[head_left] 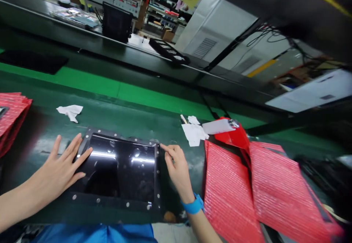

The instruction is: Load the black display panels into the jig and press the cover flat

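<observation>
A glossy black panel (121,169) lies flat on the dark green work surface (137,114), framed by a dark border with small round spots. My left hand (64,162) rests with spread fingers over the panel's left edge, holding nothing. At the upper right corner of the panel, the index finger of my right hand (177,166) points at or touches the border. The other fingers of that hand are partly curled, and whether anything small is between them is too small to tell. A blue band (194,204) circles the right wrist.
Red bubble-wrap pouches (231,188) lie at the right, with another stack (13,122) at the far left. A white bottle (218,126) and crumpled white wipes (194,133) sit behind my right hand. Another wipe (70,111) lies behind my left hand. A raised shelf (82,48) runs behind.
</observation>
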### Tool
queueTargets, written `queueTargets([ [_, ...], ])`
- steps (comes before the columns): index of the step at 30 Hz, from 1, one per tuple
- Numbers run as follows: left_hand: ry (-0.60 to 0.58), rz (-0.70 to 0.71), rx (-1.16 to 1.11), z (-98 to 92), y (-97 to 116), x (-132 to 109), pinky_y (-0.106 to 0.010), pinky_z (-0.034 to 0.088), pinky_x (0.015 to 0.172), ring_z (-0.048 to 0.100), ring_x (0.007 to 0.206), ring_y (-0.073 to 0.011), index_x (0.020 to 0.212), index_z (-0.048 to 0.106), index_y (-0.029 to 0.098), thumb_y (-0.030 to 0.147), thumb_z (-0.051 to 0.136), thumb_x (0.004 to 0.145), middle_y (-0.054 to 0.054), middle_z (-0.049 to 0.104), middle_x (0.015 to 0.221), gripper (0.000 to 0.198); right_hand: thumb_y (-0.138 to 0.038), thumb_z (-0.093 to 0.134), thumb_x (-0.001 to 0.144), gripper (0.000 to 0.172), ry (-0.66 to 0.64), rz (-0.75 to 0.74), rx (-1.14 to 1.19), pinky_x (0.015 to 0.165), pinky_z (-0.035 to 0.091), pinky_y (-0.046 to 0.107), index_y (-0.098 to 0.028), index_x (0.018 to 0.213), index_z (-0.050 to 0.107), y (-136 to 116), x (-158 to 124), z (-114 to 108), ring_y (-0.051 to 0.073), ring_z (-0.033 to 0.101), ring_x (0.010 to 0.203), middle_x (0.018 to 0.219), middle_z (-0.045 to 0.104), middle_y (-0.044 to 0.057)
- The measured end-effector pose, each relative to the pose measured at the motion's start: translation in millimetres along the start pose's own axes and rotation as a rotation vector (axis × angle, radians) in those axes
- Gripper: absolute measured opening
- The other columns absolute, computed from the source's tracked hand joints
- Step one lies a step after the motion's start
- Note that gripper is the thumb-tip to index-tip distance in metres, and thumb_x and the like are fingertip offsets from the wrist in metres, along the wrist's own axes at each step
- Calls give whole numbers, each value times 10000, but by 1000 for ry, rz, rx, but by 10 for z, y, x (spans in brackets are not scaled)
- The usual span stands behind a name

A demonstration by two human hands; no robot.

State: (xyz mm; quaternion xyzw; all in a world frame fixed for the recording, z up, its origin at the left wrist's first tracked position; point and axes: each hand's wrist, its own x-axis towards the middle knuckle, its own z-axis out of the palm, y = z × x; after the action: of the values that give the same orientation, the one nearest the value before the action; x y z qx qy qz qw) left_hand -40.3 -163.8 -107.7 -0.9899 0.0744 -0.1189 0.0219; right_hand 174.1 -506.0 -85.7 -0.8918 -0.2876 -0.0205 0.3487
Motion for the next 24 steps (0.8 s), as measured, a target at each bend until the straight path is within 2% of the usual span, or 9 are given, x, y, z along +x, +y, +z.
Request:
queueTargets([
  [4, 32, -132, -7, -28, 86, 246, -765, 16, 1116, 159, 1484, -413, 1586, 46, 148, 398, 418, 993, -318, 181, 1570, 744, -45, 388, 909, 471, -88, -168, -116, 855, 451, 399, -211, 1292, 606, 6, -24, 5, 224, 501, 982, 1071, 543, 88],
  [7, 33, -216, -55, -39, 146, 422, -739, -16, 1134, 125, 1492, -414, 1584, 99, 141, 523, 383, 984, -287, 126, 1593, 766, 1, 383, 891, 508, -141, -260, -328, 787, 448, 403, -183, 1320, 586, -32, -28, 16, 246, 493, 957, 1066, 567, 102],
  [11, 34, -280, -143, -7, 193, 482, -705, 10, 1162, 106, 1497, -415, 1578, 166, 153, 620, 298, 967, -228, 105, 1621, 780, -28, 386, 937, 473, -192, -355, -532, 739, 433, 416, -118, 1384, 511, -28, -72, 75, 260, 494, 916, 1055, 614, 115],
  [13, 43, -295, -169, 17, 201, 473, -701, 37, 1166, 98, 1496, -427, 1579, 164, 162, 641, 299, 955, -207, 99, 1631, 798, -19, 380, 941, 512, -185, -362, -516, 757, 435, 412, -109, 1442, 436, -8, -103, 132, 255, 493, 918, 1053, 621, 110],
  [18, 49, -296, -214, 23, 188, 486, -696, 55, 1170, 89, 1491, -448, 1582, 142, 167, 643, 325, 943, -182, 68, 1642, 817, -21, 352, 966, 598, -124, -308, -422, 739, 438, 384, -184, 1538, 286, -9, -126, 229, 238, 503, 893, 1016, 625, 82],
  [24, 56, -273, -172, 39, 149, 457, -686, 37, 1174, 73, 1498, -434, 1568, 218, 121, 596, 382, 947, -205, 129, 1631, 798, -82, 334, 1002, 490, -140, -277, -334, 740, 429, 381, -205, 1466, 433, -128, -148, 223, 233, 513, 910, 984, 632, 77],
])
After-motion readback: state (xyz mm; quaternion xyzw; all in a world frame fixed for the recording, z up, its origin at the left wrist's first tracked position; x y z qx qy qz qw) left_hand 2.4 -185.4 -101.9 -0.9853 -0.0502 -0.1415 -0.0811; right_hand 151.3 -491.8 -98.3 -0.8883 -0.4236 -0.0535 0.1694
